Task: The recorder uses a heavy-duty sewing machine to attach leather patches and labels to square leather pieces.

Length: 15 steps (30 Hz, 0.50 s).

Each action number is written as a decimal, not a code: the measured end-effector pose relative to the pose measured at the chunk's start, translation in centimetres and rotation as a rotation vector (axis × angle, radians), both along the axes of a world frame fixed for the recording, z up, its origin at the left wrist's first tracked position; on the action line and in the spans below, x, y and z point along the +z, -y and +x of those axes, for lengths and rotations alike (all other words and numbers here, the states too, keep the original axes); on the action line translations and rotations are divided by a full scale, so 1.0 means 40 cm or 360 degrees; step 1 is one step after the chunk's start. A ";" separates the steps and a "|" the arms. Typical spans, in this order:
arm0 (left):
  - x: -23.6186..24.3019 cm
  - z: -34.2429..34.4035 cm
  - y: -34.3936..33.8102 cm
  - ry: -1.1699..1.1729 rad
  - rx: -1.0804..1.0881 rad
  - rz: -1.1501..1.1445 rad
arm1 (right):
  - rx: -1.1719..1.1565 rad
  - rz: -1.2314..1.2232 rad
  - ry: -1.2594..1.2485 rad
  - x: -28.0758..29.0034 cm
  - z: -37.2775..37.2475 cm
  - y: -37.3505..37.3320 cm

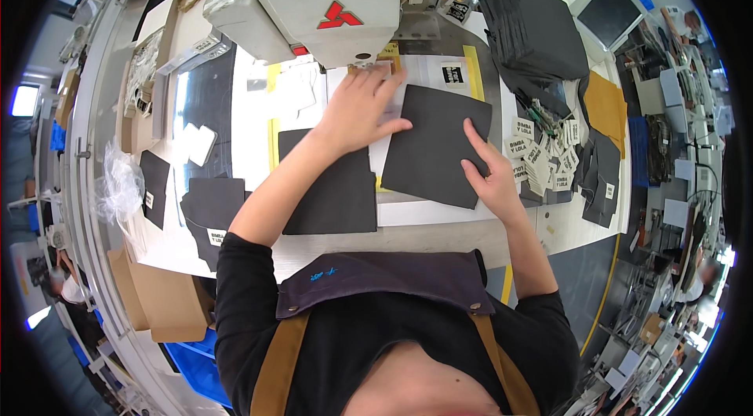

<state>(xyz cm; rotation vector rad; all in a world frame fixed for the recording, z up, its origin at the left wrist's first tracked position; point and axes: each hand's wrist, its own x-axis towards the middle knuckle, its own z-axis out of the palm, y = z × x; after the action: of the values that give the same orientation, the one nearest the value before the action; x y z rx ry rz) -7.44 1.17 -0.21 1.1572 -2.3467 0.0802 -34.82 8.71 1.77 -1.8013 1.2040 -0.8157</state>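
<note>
My left hand (362, 108) lies flat, fingers spread, on a clear plastic template just below the head of a white sewing machine (321, 0). It touches the left edge of a dark grey fabric square (434, 145). My right hand (488, 173) presses on that square's right edge with the index finger stretched out. A second dark fabric piece (333, 188) lies under my left forearm.
A stack of dark fabric pieces (537, 36) sits at the back right. A pile of small white labels (545, 153) lies right of my right hand. More dark pieces (208, 208) lie at the left, beside crumpled clear plastic (118, 181). Cardboard boxes (169, 298) stand below the table's left end.
</note>
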 end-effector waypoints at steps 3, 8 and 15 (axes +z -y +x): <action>0.022 -0.025 -0.067 -0.0260 -0.0429 0.0229 | -0.0007 0.0116 0.0060 -0.002 -0.008 0.017; -0.007 -0.114 -0.119 -0.0055 -0.0553 0.0121 | -0.0149 0.0194 0.0398 -0.009 0.011 0.034; -0.038 -0.106 -0.094 0.0103 -0.0556 -0.0350 | -0.0196 0.0166 0.0453 -0.013 0.018 0.046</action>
<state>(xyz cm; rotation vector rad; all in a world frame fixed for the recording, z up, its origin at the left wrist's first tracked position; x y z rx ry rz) -11.68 4.93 -1.72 0.6401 -2.4870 0.2480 -34.11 6.87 1.26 -1.4810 1.1548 -1.0225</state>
